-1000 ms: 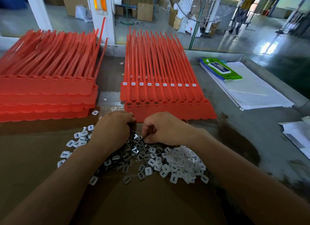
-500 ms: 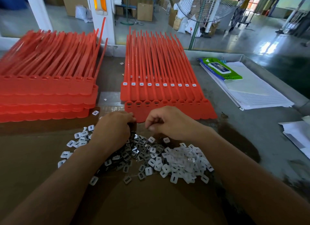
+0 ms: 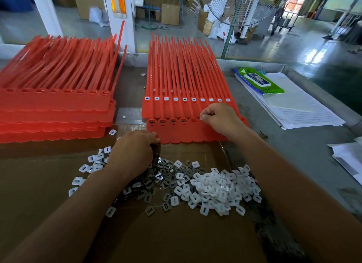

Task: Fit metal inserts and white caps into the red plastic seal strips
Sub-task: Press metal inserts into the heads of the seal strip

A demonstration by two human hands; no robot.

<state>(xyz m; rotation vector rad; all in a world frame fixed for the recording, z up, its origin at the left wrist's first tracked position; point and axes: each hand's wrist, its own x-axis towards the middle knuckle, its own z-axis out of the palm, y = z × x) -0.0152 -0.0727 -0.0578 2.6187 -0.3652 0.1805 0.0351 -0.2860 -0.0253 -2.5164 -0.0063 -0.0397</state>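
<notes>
1. Left of centre, the left hand (image 3: 135,151) sits knuckles-up at the near left corner of the front strip (image 3: 176,134), over the inserts (image 3: 156,177). Its fingers curl under, so I cannot tell whether they hold anything.
2. On that strip, the four leftmost sockets (image 3: 166,122) look dark and filled; the rest still need filling, and none is capped. The rear strip (image 3: 186,100) has white caps all along.
3. Right of centre, the right hand (image 3: 221,118) has its fingertips pinched together at about the sixth socket, probably on one insert (image 3: 201,117), though it is too small to be sure.
4. The step in hand is seating inserts along the front row. The next move calls for lining the piece squarely over its socket and pressing it flush.
5. The caps (image 3: 219,188) lie heaped at lower right, waiting.
6. Half a second ago the right hand was low, just above the piles; now it is up at the socket row. The left hand has barely shifted.
</notes>
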